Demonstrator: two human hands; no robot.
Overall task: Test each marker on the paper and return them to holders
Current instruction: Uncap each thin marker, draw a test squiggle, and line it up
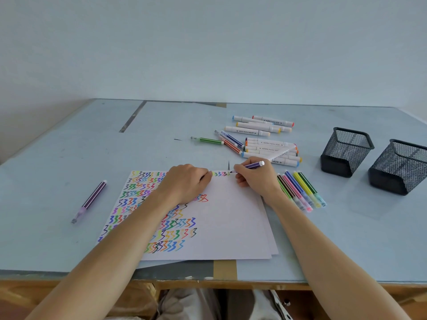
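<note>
My right hand grips a purple striped marker, its tip touching the top edge of the white paper beside a row of coloured zigzag marks. My left hand rests on the paper as a loose fist with the fingers curled under; anything inside it is hidden. Two black mesh holders stand at the right, and no markers show in them. Several capped thin markers lie side by side just right of my right wrist.
A pile of white thick markers and a few thin ones, including a green marker, lie behind the paper. Another purple capped marker lies alone to the left. The table's front edge is close to my body.
</note>
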